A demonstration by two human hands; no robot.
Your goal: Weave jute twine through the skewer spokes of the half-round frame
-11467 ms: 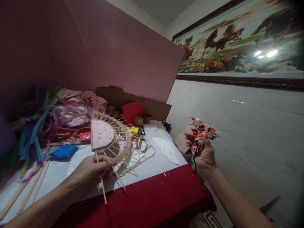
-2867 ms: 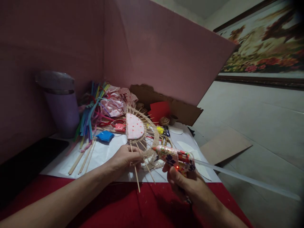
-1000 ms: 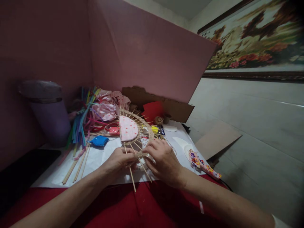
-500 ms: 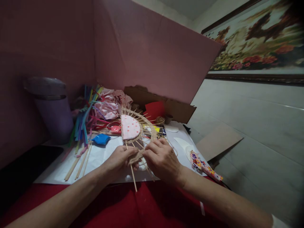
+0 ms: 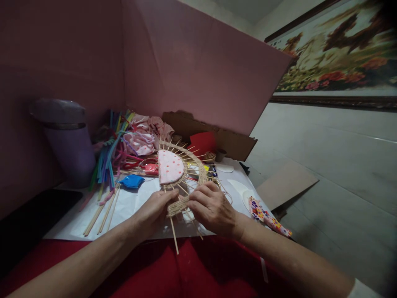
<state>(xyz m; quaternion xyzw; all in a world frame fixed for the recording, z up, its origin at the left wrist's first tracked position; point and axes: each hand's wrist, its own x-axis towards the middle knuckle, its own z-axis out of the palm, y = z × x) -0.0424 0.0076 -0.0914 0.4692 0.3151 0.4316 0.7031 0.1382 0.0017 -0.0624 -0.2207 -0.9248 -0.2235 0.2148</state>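
Observation:
Between my hands is a half-round woven fan frame (image 5: 202,173), with thin wooden sticks spreading out from a half-disc of white cloth with red dots (image 5: 170,167). A band of twine (image 5: 178,207) weaves through the sticks near their outer part. My left hand (image 5: 156,211) closes on the frame's lower end by the sticks, thumb on top and other fingers mostly hidden underneath. My right hand (image 5: 214,209) pinches the twine band just to the right, its fingers curled round it. Two stick ends poke out below the hands.
White paper (image 5: 68,225) covers the work surface. At left lie loose sticks (image 5: 107,211), a blue packet (image 5: 132,182), colourful pipe cleaners (image 5: 107,165) and a purple tumbler (image 5: 72,149). Pink fabric (image 5: 141,140), red paper (image 5: 203,142) and cardboard (image 5: 235,145) stand behind; a flowered piece (image 5: 268,217) lies right.
My left thumb has drawn back up and left, uncovering more of the twine band's end. The right hand stays nearly in place on the band.

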